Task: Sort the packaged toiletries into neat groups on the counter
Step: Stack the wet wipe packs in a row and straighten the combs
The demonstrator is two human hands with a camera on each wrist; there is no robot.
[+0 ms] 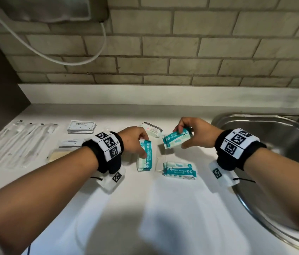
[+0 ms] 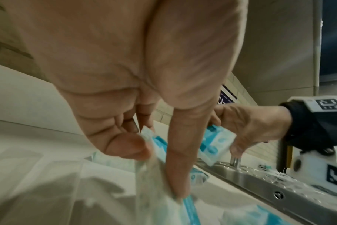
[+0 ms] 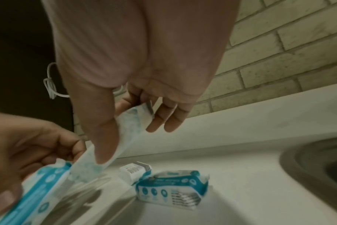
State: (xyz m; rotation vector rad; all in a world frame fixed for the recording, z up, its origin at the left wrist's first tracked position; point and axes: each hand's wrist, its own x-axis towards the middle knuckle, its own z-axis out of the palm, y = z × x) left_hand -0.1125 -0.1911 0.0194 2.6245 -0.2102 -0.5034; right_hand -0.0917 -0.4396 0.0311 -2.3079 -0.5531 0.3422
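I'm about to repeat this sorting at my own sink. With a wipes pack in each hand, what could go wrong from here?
The right hand holds its mini wipes pack in the air close to the sink; a slip might drop it in the basin. The left hand holds the upright wipes pack by its edges; let go, it may topple toward the pack lying flat and spoil the group.
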